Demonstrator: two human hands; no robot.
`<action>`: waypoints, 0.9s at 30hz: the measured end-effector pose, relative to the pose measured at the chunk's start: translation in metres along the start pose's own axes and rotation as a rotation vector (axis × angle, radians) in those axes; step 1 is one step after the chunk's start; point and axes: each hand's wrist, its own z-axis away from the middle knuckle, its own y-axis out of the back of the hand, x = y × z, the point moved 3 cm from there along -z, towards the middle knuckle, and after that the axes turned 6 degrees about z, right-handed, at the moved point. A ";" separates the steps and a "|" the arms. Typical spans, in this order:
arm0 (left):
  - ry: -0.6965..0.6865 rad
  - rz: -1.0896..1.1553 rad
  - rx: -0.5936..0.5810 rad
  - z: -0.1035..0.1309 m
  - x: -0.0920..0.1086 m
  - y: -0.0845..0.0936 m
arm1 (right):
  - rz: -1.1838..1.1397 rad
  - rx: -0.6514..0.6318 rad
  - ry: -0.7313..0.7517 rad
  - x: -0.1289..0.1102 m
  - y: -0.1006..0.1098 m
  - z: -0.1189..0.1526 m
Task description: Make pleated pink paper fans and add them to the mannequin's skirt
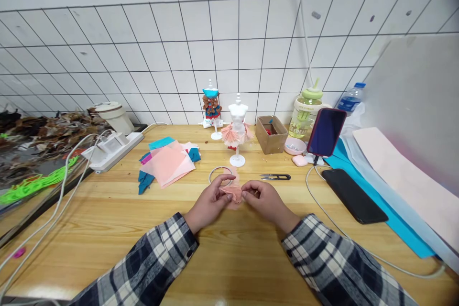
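Between both hands is a small peach piece of thin, gathered material, perhaps fabric or tissue paper [234, 193]. My left hand [212, 202] pinches its left side, and the fingers of my right hand [264, 199] close on its right edge. A thin metal ring [216, 170] lies just beyond my left fingers, partly over more peach material. Right of it are black thread snips [275, 177]. Behind stands a small white mannequin [238, 111] wearing a peach ruffled skirt [230, 136]. A second mannequin [211, 105], dressed in blue and brown, is farther back.
Peach, pink and blue sheets [167, 162] lie to the left, near a power strip [116, 150]. A cardboard box [271, 141], pink dish [294, 146], drink bottle [306, 117] and propped phone [327, 132] stand to the right. A black phone-like slab [353, 195] lies near a white cable.
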 end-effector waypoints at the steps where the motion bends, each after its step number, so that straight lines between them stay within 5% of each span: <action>1: 0.012 0.022 -0.010 0.000 0.000 0.001 | -0.020 -0.005 -0.012 0.000 0.000 0.000; 8: -0.003 0.015 0.105 -0.002 0.002 0.009 | -0.075 0.043 -0.055 -0.001 -0.002 0.001; 14: 0.125 0.053 0.058 -0.002 -0.003 -0.003 | -0.202 -0.015 -0.060 0.000 -0.009 0.003; 21: 0.083 0.042 0.102 -0.003 0.000 0.003 | -0.404 -0.017 -0.192 0.004 -0.002 0.000; 27: 0.098 0.043 0.104 0.000 0.001 0.005 | -0.557 0.019 -0.160 0.003 0.004 -0.001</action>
